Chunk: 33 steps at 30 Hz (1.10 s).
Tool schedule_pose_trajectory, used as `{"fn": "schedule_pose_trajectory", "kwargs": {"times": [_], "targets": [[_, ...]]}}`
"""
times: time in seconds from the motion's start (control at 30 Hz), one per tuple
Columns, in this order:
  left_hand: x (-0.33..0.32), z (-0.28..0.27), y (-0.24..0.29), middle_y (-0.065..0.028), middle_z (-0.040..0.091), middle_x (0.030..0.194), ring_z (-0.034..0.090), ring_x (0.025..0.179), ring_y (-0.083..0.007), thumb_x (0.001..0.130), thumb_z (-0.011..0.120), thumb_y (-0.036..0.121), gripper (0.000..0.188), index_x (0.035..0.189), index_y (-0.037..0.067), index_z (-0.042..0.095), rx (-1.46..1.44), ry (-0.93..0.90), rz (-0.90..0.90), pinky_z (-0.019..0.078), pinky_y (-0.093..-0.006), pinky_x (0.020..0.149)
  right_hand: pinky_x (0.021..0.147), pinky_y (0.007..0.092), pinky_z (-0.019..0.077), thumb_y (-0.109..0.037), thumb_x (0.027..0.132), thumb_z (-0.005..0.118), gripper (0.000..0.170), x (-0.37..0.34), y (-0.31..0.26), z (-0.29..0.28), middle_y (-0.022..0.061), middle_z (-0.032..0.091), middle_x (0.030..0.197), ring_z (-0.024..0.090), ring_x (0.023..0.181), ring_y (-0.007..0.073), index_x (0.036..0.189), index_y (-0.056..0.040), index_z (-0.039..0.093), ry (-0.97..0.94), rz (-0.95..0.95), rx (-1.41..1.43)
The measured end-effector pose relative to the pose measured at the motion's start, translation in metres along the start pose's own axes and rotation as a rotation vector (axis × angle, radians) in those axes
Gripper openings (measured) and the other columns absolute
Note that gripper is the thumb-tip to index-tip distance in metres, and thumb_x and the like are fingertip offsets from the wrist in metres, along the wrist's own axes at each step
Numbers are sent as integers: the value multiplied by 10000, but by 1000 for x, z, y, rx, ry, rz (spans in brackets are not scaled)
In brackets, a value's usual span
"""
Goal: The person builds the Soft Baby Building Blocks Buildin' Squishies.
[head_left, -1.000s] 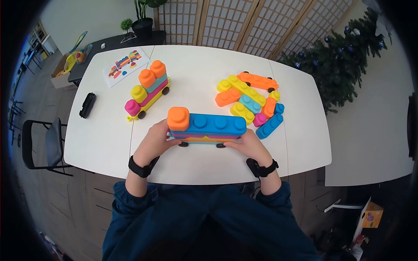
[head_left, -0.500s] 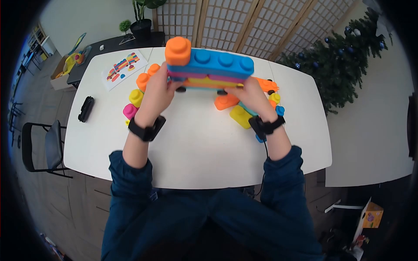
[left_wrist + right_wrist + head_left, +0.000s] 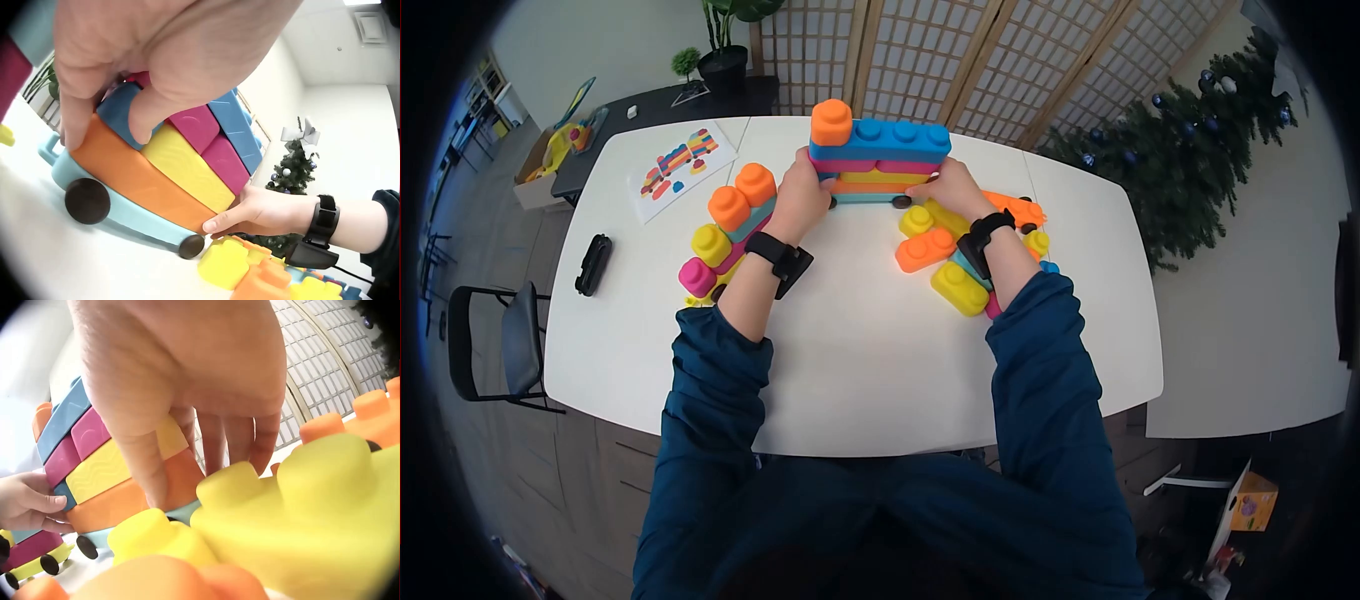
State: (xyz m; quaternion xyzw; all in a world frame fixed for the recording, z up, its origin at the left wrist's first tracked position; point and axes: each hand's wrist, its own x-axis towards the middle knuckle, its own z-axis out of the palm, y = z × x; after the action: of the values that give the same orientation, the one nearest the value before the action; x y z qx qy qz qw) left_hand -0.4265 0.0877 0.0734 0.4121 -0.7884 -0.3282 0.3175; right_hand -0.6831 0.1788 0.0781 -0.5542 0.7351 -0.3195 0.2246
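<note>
Two sets of fingers, left hand (image 3: 803,198) and right hand (image 3: 956,190), clamp the wheeled block stack (image 3: 880,153); we find it shifted from the tabletop's (image 3: 860,340) near side to its far side: relocation, we judge.

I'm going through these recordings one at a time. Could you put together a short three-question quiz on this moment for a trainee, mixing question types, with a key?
1. True or false: the left hand and the right hand both hold the stacked block car.

2. Multiple choice: what colour is the car's wheeled base?
A) orange
B) light blue
C) magenta

3. Fill in the gap: in the head view, the small block on the left end of the long blue block is ____ in colour.

Key:
1. True
2. B
3. orange
</note>
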Motion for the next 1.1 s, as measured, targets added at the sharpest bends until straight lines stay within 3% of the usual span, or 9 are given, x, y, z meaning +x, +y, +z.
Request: {"fn": "schedule_pose_trajectory", "kwargs": {"times": [0.27, 0.5, 0.6, 0.67, 0.7, 0.77, 0.9, 0.97, 1.1], "targets": [[-10, -6, 9, -275, 694, 1171, 681, 1121, -419, 956, 696, 90, 455, 1331, -37, 469, 27, -155, -59, 547, -459, 961, 956, 383, 555, -263, 685, 901, 592, -20, -6, -16, 181, 753, 1145, 716, 1063, 330, 1188, -15, 709, -119, 28, -108], [-29, -7, 4, -238, 701, 1141, 690, 1049, -385, 962, 704, 110, 444, 1337, 6, 491, -11, -142, -21, 536, -431, 930, 938, 392, 557, -274, 708, 891, 586, -36, -5, -17, 189, 752, 1132, 715, 1044, 341, 1192, -6, 696, -158, 10, -125], [-43, -19, 14, -204, 708, 1158, 689, 1049, -366, 946, 714, 103, 501, 1393, 39, 499, 117, -37, 82, 535, -423, 935, 935, 396, 557, -260, 721, 885, 579, -40, -4, -15, 191, 753, 1122, 715, 1039, 344, 1199, 0, 688, -148, -5, -128], [-63, -55, 50, -186, 690, 1193, 667, 1119, -358, 919, 744, 118, 530, 1404, 40, 544, -40, 126, 142, 549, -406, 947, 934, 398, 557, -251, 728, 882, 575, -40, -5, -14, 192, 754, 1117, 715, 1037, 344, 1205, 1, 683, -138, -19, -121], [-67, -65, 52, -186, 690, 1193, 667, 1119, -358, 919, 744, 118, 530, 1404, 40, 544, -39, 124, 142, 549, -406, 947, 935, 398, 557, -249, 730, 881, 574, -41, -6, -13, 192, 755, 1116, 715, 1039, 342, 1205, 5, 681, -138, -8, -126], [-72, -87, 41, -149, 715, 1190, 689, 1055, -334, 917, 738, 115, 420, 1317, 48, 632, 396, 618, 481, 538, -408, 928, 936, 398, 556, -246, 732, 881, 574, -43, -6, -13, 193, 755, 1114, 716, 1040, 340, 1205, 8, 679, -138, 6, -128], [-71, -94, 1, -145, 706, 1180, 684, 1078, -335, 882, 754, 90, 350, 1222, 41, 684, 579, 636, 262, 547, -403, 916, 936, 393, 554, -246, 743, 883, 582, -44, -7, -11, 194, 750, 1128, 715, 1043, 331, 1214, 19, 668, -150, 10, -92], [-76, -98, -1, -146, 709, 1174, 690, 1050, -343, 875, 752, 77, 362, 1227, 41, 674, 307, 276, 75, 549, -406, 910, 936, 391, 553, -247, 746, 883, 583, -41, -5, -13, 194, 748, 1132, 715, 1043, 328, 1216, 21, 665, -139, -17, -90], [-73, -95, 3, -145, 705, 1178, 681, 1056, -358, 875, 747, 65, 361, 1227, 42, 669, 242, 211, 132, 549, -406, 907, 941, 389, 553, -248, 749, 884, 588, -42, -8, -14, 191, 746, 1138, 713, 1048, 327, 1225, 15, 662, -164, 27, -109]]}}
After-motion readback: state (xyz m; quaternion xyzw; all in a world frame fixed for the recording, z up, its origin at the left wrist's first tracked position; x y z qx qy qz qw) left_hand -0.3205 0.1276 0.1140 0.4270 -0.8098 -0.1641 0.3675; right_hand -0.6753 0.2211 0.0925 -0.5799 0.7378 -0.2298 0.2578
